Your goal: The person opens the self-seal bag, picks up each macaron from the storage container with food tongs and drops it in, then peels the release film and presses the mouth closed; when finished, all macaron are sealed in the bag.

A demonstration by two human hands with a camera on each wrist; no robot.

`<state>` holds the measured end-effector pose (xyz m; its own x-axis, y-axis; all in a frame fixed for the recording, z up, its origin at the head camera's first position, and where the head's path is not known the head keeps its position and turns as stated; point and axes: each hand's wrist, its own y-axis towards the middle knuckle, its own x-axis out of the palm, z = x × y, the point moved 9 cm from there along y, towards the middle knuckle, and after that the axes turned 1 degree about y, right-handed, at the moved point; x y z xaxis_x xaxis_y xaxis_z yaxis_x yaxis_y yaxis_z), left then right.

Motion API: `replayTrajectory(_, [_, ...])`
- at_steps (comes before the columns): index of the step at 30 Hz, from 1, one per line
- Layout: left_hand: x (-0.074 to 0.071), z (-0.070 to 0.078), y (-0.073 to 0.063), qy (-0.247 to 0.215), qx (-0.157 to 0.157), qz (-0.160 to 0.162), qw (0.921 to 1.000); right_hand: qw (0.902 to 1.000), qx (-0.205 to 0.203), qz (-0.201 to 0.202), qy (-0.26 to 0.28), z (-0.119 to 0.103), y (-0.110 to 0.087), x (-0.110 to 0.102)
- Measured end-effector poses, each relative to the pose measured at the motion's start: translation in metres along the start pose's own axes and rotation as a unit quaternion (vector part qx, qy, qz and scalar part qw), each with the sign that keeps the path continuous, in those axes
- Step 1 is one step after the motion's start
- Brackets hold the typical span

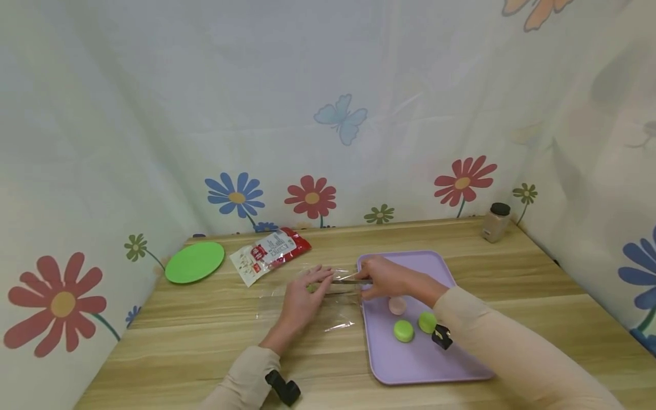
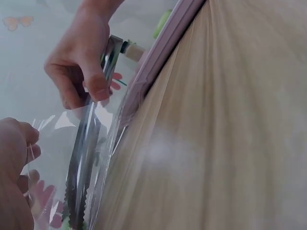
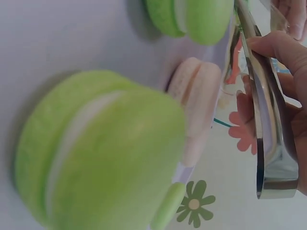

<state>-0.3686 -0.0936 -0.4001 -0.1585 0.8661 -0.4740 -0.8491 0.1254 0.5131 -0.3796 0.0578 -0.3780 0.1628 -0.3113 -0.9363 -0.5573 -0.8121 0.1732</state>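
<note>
My right hand grips metal tongs above the tray's left edge. Their serrated ends reach into a clear plastic bag, which my left hand pinches by its plastic. Between the tong tips and my left fingers shows a bit of green, probably a macaron, mostly hidden. On the purple tray, below my right wrist, lie two green macarons and a pale pink macaron. The right wrist view shows another pale pink edge behind the pink one, partly covered.
A red and white packet lies on the wooden table behind the bag. To the left is a green plate. A jar with a black lid stands at the back right. A flower-printed curtain hangs behind the table.
</note>
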Motion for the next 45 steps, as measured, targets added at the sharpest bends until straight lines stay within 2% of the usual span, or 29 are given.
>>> replayTrajectory(5, [-0.002, -0.013, 0.0, -0.032, -0.055, -0.002, 0.998, 0.9998, -0.012, 0.006, -0.014, 0.0, 0.001, -0.003])
replayTrajectory(7, [-0.003, -0.015, 0.0, -0.044, -0.062, -0.002, 0.9971, 0.9996, -0.021, 0.009, -0.018, -0.002, 0.002, -0.005])
replayTrajectory(11, [-0.004, -0.014, 0.001, -0.054, -0.049, -0.006, 0.9973, 0.9994, -0.027, 0.007, -0.019, -0.004, 0.004, -0.006])
replayTrajectory(17, [-0.004, -0.011, 0.002, -0.062, -0.039, -0.004, 0.9973, 0.9999, -0.008, 0.011, 0.006, -0.007, 0.007, -0.01])
replayTrajectory(24, [-0.007, -0.009, 0.003, -0.063, -0.031, 0.006, 0.9975, 0.999, 0.006, -0.009, -0.043, -0.007, 0.006, -0.009])
replayTrajectory(29, [-0.008, -0.009, 0.003, -0.066, -0.03, 0.003, 0.9973, 0.9981, -0.01, -0.009, -0.061, -0.007, 0.007, -0.004])
replayTrajectory(35, [-0.008, -0.01, 0.003, -0.076, -0.029, 0.002, 0.9967, 0.9983, -0.033, 0.012, -0.046, -0.012, 0.006, -0.005])
replayTrajectory(41, [-0.004, -0.005, 0.002, -0.1, -0.008, 0.001, 0.995, 0.9998, -0.002, 0.014, -0.016, -0.013, 0.009, -0.005])
replayTrajectory(45, [-0.001, 0.004, 0.001, -0.095, 0.013, -0.004, 0.9954, 0.9996, 0.024, 0.01, -0.015, -0.012, 0.015, -0.003])
